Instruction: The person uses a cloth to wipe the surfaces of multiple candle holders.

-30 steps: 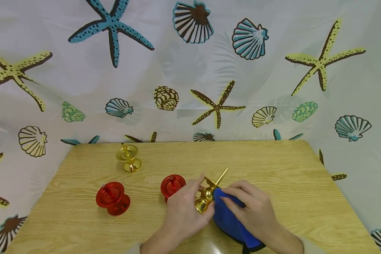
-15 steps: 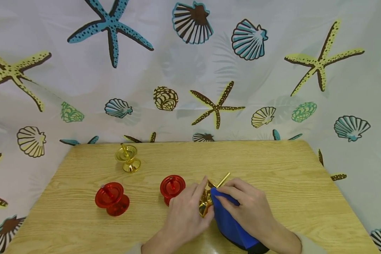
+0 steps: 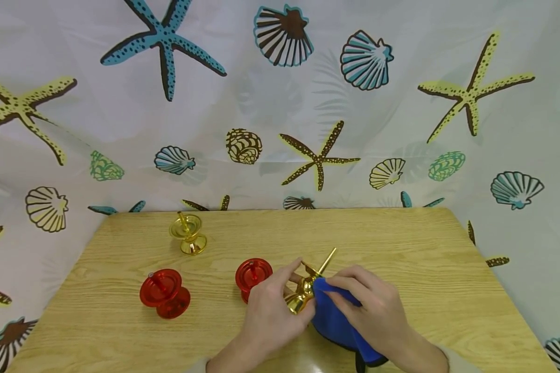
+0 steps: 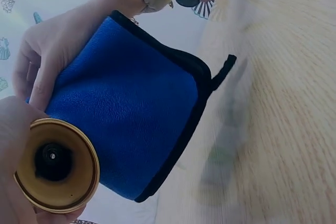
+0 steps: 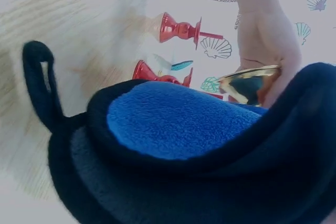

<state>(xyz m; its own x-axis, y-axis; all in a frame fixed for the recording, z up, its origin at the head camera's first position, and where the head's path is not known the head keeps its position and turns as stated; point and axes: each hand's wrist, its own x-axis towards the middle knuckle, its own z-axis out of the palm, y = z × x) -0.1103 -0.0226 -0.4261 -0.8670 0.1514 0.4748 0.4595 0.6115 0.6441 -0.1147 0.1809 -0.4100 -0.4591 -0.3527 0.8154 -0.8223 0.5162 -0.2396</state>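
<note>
Centrally, toward the near side, a gold candle holder is held tilted, its thin spike slanting toward the far right and its foot toward the near left. The left hand pinches it between thumb and fingers; in the left wrist view its hollow underside faces the camera, with a dark centre. Against the holder's right side lies a blue cloth with black edging and a small black loop. The right hand pinches this cloth between thumb and fingers at the holder's middle, and the rest of it drapes toward the near side.

Just left of the left hand stands a red candle holder, partly hidden by that hand. Farther left is a second red holder, upright, and beyond it, near the far edge, a second gold holder, also upright. All three rest on a wood-grain table. Behind it hangs a pale curtain printed with shells and starfish.
</note>
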